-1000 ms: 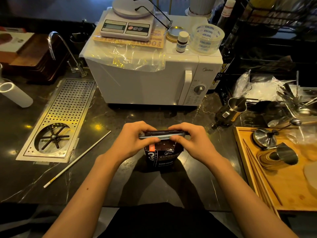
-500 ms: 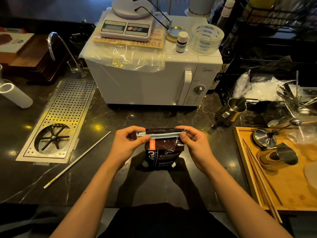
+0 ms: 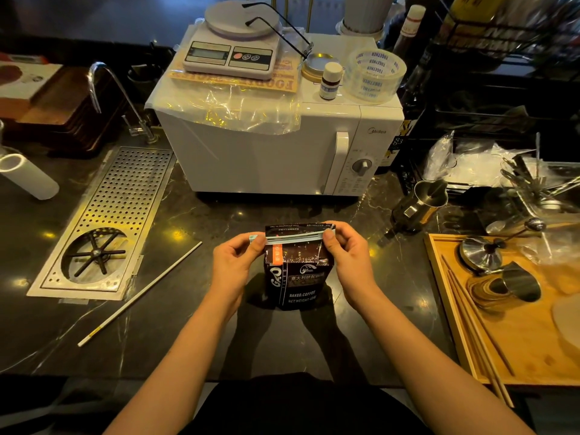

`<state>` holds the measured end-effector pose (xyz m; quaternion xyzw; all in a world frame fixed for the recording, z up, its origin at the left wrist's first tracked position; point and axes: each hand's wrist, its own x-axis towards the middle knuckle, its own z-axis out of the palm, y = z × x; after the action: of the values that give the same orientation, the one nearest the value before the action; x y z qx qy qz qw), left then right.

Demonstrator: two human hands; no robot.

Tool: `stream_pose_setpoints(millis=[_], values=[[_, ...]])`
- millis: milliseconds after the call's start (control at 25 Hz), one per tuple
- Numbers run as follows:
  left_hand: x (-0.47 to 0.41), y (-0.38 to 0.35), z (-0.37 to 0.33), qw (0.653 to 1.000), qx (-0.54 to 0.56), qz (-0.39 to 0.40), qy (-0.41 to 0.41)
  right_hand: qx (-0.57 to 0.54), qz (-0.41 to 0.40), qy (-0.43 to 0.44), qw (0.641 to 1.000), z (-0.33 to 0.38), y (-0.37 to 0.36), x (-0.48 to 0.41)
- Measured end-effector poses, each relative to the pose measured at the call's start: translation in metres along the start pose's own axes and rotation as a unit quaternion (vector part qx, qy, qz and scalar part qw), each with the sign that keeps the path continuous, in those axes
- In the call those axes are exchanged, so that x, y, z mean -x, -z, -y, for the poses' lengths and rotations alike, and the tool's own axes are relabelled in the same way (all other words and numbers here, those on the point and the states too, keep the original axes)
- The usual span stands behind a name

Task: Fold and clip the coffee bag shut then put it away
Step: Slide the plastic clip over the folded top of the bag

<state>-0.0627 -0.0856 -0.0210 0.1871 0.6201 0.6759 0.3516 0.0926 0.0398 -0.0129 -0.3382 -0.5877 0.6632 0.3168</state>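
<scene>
A dark brown coffee bag (image 3: 296, 277) stands upright on the black marble counter, just in front of me. Its top is folded over, and a pale blue-green bar clip (image 3: 292, 237) runs across the fold. My left hand (image 3: 237, 262) pinches the clip's left end between thumb and fingers. My right hand (image 3: 348, 255) pinches the right end of the clip and the bag's top corner. The bag's printed front faces me, with an orange label near its upper left.
A white microwave (image 3: 276, 152) stands behind the bag, carrying a kitchen scale (image 3: 232, 48), a tape roll and a small bottle. A perforated metal drain tray (image 3: 103, 221) lies left, with a white stick (image 3: 141, 293) beside it. A wooden tray (image 3: 518, 324) with metal tools sits right.
Both hands slid outward from covering the bag's top to the clip's two ends. The folded top and the clip across it now show plainly. The bag stays in place.
</scene>
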Motion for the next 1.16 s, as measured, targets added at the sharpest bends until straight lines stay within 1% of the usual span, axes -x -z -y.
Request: stream_pose_setpoints(millis=[120,240,360,480,560,720,880,1040,1160], values=[[0.003,-0.001,0.004,1.000,-0.010,0.003,0.011,0.027,0.013,0.005,1.000,-0.005,-0.001,0.005],[0.012,-0.003,0.016,0.998,-0.043,0.019,0.046,0.054,0.039,-0.019,0.998,-0.015,0.001,0.014],[0.021,-0.001,0.024,0.995,-0.062,0.059,0.056,0.055,0.045,-0.057,0.996,-0.021,0.003,0.024],[0.029,0.007,0.026,0.988,-0.086,0.118,0.052,0.042,0.049,-0.092,0.994,-0.029,0.007,0.032],[0.034,0.012,0.031,0.984,-0.102,0.133,0.054,0.034,0.055,-0.109,0.992,-0.038,0.013,0.039],[0.037,0.013,0.045,0.978,-0.172,0.121,0.002,0.094,0.071,-0.094,0.989,-0.060,0.018,0.050],[0.030,0.009,0.043,0.973,-0.206,0.103,-0.021,0.105,0.026,-0.076,0.991,-0.069,0.010,0.045],[0.029,0.011,0.031,0.977,-0.200,0.068,-0.029,0.137,0.001,-0.056,0.989,-0.064,-0.001,0.041],[0.031,0.018,0.020,0.983,-0.175,0.051,-0.034,0.144,-0.020,-0.031,0.989,-0.050,-0.015,0.045]])
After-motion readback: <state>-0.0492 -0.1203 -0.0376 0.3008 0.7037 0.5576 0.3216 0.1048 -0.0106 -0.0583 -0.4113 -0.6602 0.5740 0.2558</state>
